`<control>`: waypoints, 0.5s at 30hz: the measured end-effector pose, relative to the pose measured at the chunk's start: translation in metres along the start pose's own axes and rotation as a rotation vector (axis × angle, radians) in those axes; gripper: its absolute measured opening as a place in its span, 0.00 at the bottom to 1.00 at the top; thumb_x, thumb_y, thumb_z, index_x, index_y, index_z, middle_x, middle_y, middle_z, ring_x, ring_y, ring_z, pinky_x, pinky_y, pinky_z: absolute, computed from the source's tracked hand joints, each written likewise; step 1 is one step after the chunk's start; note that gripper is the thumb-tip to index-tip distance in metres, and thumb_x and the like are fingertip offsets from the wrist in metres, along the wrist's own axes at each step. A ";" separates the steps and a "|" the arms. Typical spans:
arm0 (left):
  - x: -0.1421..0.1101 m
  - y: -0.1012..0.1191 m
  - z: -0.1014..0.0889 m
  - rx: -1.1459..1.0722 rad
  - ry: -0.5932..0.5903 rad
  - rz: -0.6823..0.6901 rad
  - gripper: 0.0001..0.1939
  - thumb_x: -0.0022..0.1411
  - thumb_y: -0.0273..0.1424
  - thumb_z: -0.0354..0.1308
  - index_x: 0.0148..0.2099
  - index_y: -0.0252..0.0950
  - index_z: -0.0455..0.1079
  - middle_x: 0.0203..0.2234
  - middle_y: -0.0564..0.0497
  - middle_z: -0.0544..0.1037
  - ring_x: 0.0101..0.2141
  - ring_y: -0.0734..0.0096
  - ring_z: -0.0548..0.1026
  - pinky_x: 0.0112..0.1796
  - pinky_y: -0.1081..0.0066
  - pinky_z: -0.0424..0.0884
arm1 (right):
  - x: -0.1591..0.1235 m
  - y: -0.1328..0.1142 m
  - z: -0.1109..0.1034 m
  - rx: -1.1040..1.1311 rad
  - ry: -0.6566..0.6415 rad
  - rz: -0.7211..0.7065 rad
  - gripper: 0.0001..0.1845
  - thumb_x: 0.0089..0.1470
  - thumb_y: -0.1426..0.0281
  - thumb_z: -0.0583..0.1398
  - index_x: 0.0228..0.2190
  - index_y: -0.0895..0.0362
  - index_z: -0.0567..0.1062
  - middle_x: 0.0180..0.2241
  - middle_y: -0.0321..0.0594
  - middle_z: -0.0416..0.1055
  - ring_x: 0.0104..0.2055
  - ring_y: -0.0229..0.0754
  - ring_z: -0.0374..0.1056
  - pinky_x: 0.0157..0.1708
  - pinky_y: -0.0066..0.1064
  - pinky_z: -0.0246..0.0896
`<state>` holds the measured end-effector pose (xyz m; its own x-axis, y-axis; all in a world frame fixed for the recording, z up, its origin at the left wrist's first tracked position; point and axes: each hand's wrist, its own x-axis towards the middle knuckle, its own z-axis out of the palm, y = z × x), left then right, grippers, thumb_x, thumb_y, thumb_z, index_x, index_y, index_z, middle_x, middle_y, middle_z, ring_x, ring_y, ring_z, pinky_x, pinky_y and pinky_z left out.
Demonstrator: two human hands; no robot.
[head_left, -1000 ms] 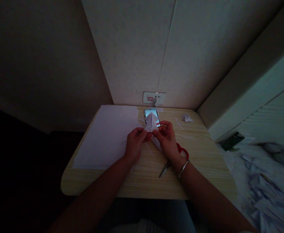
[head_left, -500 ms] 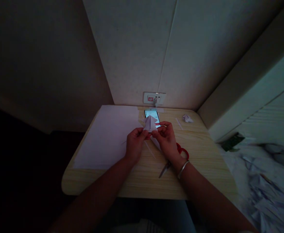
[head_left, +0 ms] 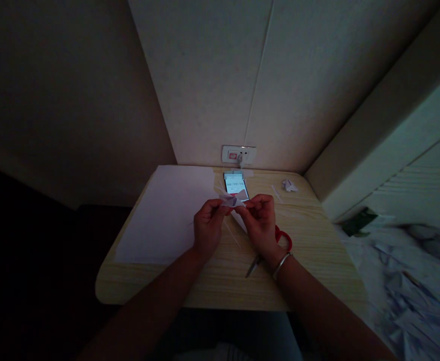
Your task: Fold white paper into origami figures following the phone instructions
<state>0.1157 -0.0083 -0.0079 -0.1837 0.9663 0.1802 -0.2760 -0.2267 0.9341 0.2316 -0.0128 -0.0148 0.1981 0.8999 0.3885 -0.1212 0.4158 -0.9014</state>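
Between my two hands is a small folded piece of white paper [head_left: 234, 200], held just in front of a lit phone [head_left: 236, 181]. My left hand [head_left: 208, 225] pinches its left side between thumb and fingers. The right side is pinched by my right hand [head_left: 258, 220], which wears a bangle at the wrist. Red-handled scissors [head_left: 286, 241] lie on the table, partly hidden under my right hand and wrist. Below the folded paper, a white paper piece [head_left: 238, 221] and a thin paper strip [head_left: 232, 234] rest on the wood.
White sheets [head_left: 163, 215] cover the left part of the wooden table [head_left: 317, 260]. A small crumpled or folded paper [head_left: 289, 185] sits at the back right near another strip [head_left: 276, 193]. On the wall is a socket [head_left: 238, 155] with a plug in it. Papers [head_left: 419, 311] lie scattered at the lower right.
The folded paper has changed from a tall pointed shape to a flatter, wider one, with its sides drawn outward. More of the phone screen shows behind it. Both hands keep their pinch.
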 end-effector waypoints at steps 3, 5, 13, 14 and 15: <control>0.001 -0.001 0.000 -0.011 -0.013 -0.048 0.07 0.51 0.33 0.62 0.31 0.35 0.71 0.24 0.53 0.77 0.26 0.74 0.73 0.32 0.73 0.68 | 0.002 0.000 0.001 0.043 0.016 0.039 0.18 0.47 0.70 0.64 0.35 0.49 0.60 0.29 0.28 0.69 0.30 0.34 0.68 0.32 0.28 0.64; 0.003 -0.003 0.000 -0.023 -0.022 -0.083 0.08 0.52 0.34 0.62 0.31 0.35 0.70 0.24 0.53 0.77 0.26 0.75 0.73 0.32 0.73 0.68 | 0.004 0.000 0.002 0.061 0.010 0.080 0.18 0.47 0.70 0.64 0.36 0.49 0.61 0.28 0.28 0.69 0.29 0.34 0.68 0.32 0.28 0.64; 0.009 -0.015 0.000 -0.067 0.004 -0.265 0.11 0.49 0.36 0.64 0.29 0.33 0.70 0.22 0.53 0.75 0.25 0.76 0.71 0.31 0.74 0.66 | 0.011 0.013 0.000 0.120 0.011 0.233 0.20 0.43 0.69 0.65 0.36 0.51 0.62 0.23 0.25 0.69 0.25 0.34 0.68 0.29 0.28 0.64; 0.009 -0.015 0.000 -0.084 0.009 -0.295 0.12 0.48 0.36 0.64 0.30 0.33 0.71 0.23 0.52 0.76 0.25 0.76 0.72 0.31 0.73 0.67 | 0.011 0.015 -0.001 0.131 0.017 0.250 0.20 0.44 0.69 0.65 0.36 0.51 0.62 0.24 0.25 0.70 0.26 0.35 0.69 0.30 0.29 0.64; 0.009 -0.015 0.001 -0.105 0.014 -0.316 0.12 0.47 0.36 0.65 0.30 0.32 0.71 0.24 0.52 0.77 0.26 0.76 0.72 0.32 0.73 0.67 | 0.012 0.016 -0.002 0.141 0.018 0.263 0.20 0.44 0.69 0.65 0.37 0.51 0.62 0.25 0.26 0.71 0.26 0.35 0.69 0.31 0.29 0.65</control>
<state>0.1188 0.0039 -0.0200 -0.0866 0.9892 -0.1185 -0.4166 0.0721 0.9062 0.2339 0.0043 -0.0249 0.1592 0.9772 0.1403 -0.3040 0.1837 -0.9348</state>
